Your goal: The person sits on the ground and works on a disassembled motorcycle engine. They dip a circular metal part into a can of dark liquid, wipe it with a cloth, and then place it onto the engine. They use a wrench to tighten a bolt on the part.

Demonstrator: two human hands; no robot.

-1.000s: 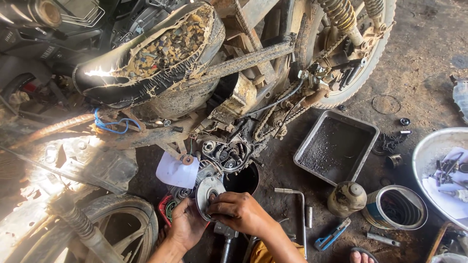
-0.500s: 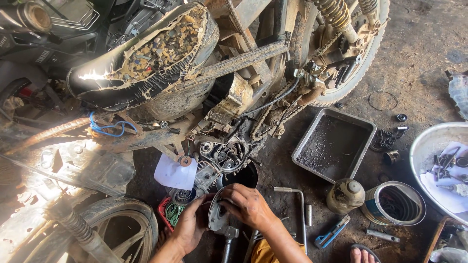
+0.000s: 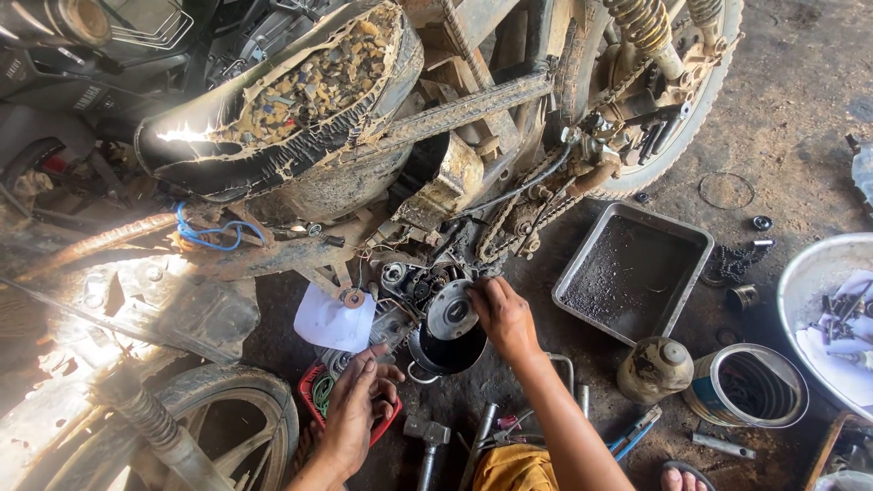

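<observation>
The round metal cover we hold sits against the side of the engine, low on a mud-caked motorbike lying on its side above us. We judge it to be a cast piece: stiff, fairly heavy for its size, and likely slick with oil and grit, so a bare palm could slip on it. The rim looks like the safest place to take hold, with fingers wrapped round the edge rather than pressed on the domed face. It is grey and dull, shallowly domed, with a darker patch near the middle, and it hangs just above a black round opening in the casing.

Our right hand grips the cover at its right edge, fingers curled over the rim and thumb against the face. Our left hand is lower and to the left, apart from the cover, its fingers loosely bent and slightly spread above a red basket holding green wire; whether it touches anything we cannot tell.

Just left of the engine a white scrap of paper hangs from the frame. Below us on the ground lie a hammer and blue-handled pliers. To the right sit a grey metal tray filled with dark grit, a dirty bottle and a tin with a coil inside. A white bowl of small parts stands at the far right edge.
</observation>
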